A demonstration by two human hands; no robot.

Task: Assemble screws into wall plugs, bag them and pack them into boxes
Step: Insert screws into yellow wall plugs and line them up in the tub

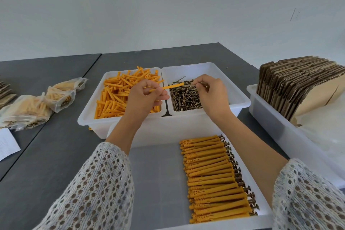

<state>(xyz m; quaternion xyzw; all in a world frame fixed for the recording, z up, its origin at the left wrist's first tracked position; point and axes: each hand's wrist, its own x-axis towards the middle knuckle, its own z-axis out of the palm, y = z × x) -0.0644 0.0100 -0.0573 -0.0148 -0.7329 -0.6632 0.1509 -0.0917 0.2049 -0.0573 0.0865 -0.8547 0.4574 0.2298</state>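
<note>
My left hand (147, 97) pinches one orange wall plug (168, 87), held level with its open end pointing right. My right hand (211, 91) pinches a dark screw (190, 85) whose tip meets that open end, above the white bin of loose screws (186, 97). To the left stands a white bin of loose orange plugs (115, 97). In front of me a white tray (155, 177) holds a neat row of assembled plugs with screw heads (216, 177) sticking out on the right.
Clear bags of assembled plugs (35, 106) lie on the grey table (46, 155) at the left, beside a white paper sheet (6, 144). A white bin at the right holds flattened cardboard boxes (298, 84). One stray plug (90, 128) lies by the plug bin.
</note>
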